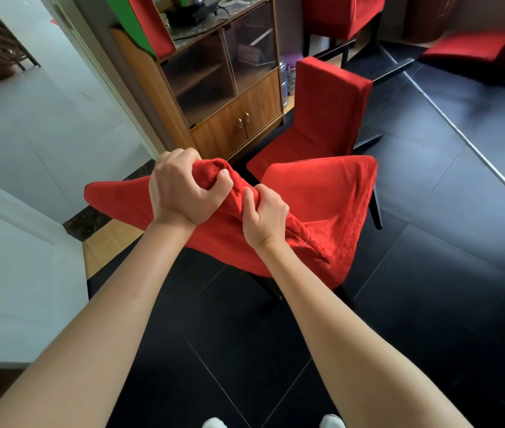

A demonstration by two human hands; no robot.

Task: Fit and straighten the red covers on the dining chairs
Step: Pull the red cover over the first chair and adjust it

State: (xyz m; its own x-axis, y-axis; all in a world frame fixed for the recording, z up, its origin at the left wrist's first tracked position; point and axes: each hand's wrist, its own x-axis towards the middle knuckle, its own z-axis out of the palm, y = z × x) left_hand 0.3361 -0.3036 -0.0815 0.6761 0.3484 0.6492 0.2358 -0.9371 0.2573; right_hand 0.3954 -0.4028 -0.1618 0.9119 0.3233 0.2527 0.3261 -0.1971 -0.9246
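Hands at frame centre, left hand (pixel 180 193) and right hand (pixel 265 216), each clench a bunched ridge of the red cover (pixel 322 208) atop the near dining chair's (pixel 376 211) backrest, evidently gathering slack to tug it straight.

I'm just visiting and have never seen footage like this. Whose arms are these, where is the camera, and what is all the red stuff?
There is no machine here. A person wears one camera on the head, looking forward and down, so you see their own bare arms. The left hand and the right hand both grip bunched red cloth: the red cover on the back of the nearest chair. A second covered chair stands just behind it on the dark floor, beside a wooden cabinet. More red chairs show at the top.
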